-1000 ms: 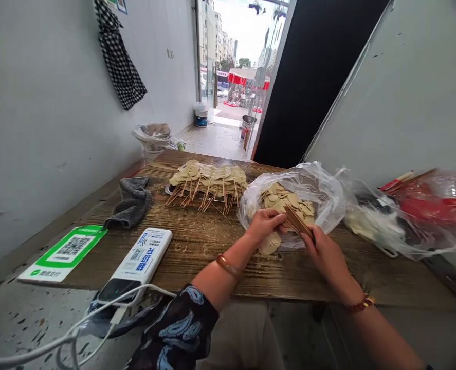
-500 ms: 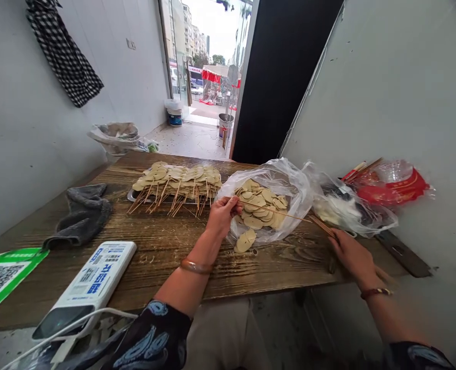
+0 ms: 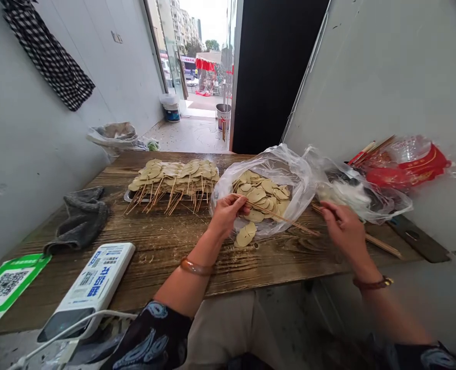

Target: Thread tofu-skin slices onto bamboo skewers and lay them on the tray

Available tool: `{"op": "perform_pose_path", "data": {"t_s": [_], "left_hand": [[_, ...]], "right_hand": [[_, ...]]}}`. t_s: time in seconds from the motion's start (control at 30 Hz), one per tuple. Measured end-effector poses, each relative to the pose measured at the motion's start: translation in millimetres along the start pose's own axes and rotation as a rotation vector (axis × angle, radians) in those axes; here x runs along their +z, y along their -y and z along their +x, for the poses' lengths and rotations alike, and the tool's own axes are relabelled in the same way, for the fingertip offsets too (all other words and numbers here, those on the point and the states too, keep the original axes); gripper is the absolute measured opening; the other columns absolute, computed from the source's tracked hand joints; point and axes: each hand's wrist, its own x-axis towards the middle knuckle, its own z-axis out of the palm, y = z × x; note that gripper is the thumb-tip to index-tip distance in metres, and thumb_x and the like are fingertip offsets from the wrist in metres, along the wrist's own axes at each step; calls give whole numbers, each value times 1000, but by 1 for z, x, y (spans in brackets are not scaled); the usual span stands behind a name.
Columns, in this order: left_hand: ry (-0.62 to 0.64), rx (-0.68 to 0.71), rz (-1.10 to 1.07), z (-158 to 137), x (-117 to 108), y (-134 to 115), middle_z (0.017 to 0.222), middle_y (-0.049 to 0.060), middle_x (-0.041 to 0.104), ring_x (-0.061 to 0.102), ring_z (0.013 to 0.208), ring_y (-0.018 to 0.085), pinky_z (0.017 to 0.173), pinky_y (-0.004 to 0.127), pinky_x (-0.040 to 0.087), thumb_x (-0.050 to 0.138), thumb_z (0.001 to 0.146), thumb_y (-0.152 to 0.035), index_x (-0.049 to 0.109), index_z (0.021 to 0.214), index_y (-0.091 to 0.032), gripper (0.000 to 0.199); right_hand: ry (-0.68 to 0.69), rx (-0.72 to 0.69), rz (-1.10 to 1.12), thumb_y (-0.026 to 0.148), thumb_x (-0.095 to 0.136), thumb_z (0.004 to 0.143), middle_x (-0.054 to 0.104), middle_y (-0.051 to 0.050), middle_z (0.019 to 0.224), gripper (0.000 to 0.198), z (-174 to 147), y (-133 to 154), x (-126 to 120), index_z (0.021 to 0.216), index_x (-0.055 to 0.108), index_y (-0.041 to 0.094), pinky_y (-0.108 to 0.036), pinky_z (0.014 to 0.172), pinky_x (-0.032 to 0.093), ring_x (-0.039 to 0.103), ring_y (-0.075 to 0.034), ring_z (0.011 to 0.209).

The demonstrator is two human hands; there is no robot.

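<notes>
My left hand (image 3: 230, 211) is closed in a pinch around a few thin wooden skewers (image 3: 281, 217), which slant down to the right across the front of a clear plastic bag (image 3: 303, 177). Inside the bag is a heap of flat, pale, round slices (image 3: 264, 194); a few slices (image 3: 245, 235) lie at its near edge. At the right, my right hand (image 3: 343, 228) has curled fingers around a bundle of skewers (image 3: 384, 245), low over the table. The hand hides the bundle's middle. Left of the bag, a metal tray (image 3: 127, 196) carries stacked skewered slices (image 3: 177, 177).
On the wooden table (image 3: 166, 257) lie a grey cloth (image 3: 81, 218), a white boxy device (image 3: 92, 282) with a cable, and a green-framed QR card (image 3: 10, 288). Plastic bags (image 3: 366, 203), a red package (image 3: 416, 167) and a dark flat blade (image 3: 416, 236) are at the right.
My right hand has moved up and left, and its skewer bundle now lies lower, behind the hand. The skewers in my left hand now point more steeply down. The view has shifted slightly.
</notes>
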Motion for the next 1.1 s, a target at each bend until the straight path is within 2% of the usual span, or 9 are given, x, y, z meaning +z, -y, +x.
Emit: {"op": "perform_pose_path", "data": {"t_s": [0.07,0.13,0.23,0.33,0.43,0.5,0.7,0.83,1.1], "left_hand": [[26,-9,24,-2,3,1,63,1,63,57,50,8,52,22,47,75,64,-36,63,75,-12,29],[50,-12,52,-4,6,1,62,1,63,57,51,9,53,21,47,75,64,-36,63,75,-12,29],[95,-29,83,-7,10,0,60,1,63,58,52,9,53,21,46,74,65,-37,63,75,-12,29],[158,-82,108,-10,11,0,60,2,64,59,54,11,55,22,47,74,66,-38,63,75,-12,29],[175,-108,137,-9,10,1,66,3,66,61,56,11,56,23,47,74,66,-39,64,80,-12,32],[164,-101,128,-7,8,1,71,4,67,60,56,11,56,23,48,73,67,-40,64,84,-13,33],[148,-109,128,-6,8,-4,73,5,66,60,56,11,55,23,48,72,66,-43,63,82,-12,36],[131,-111,147,-7,10,-6,72,5,66,59,56,11,54,22,47,73,66,-43,63,81,-12,36],[127,-110,148,-4,7,-3,73,5,66,59,55,10,53,20,48,73,66,-43,64,81,-12,35]], "right_hand": [[157,-136,78,34,44,92,66,-10,105,32,1,38,5,117,58,19,-37,85,47,60,-23,97],[267,-202,105,33,43,93,63,-11,113,35,-2,69,16,123,54,20,-39,86,47,59,-25,101],[297,-132,166,32,40,94,64,-10,104,36,-13,93,36,128,48,22,-37,78,49,61,-23,92],[237,-34,238,32,41,94,65,-7,93,26,-23,94,48,113,57,23,-32,72,48,62,-21,82],[216,2,255,32,45,92,66,-5,86,21,-28,79,45,94,63,21,-30,70,46,61,-20,80],[227,15,223,32,46,92,66,-5,85,21,-33,60,35,91,63,21,-29,70,45,61,-19,79],[155,133,51,37,49,88,67,-8,90,24,-54,-32,1,88,65,19,-34,77,47,61,-21,85],[167,174,-4,41,49,86,68,-8,87,29,-60,-81,-5,85,68,18,-36,78,48,62,-22,85],[156,174,10,40,51,84,68,-6,87,29,-58,-98,3,85,72,20,-35,79,49,62,-21,85]]}}
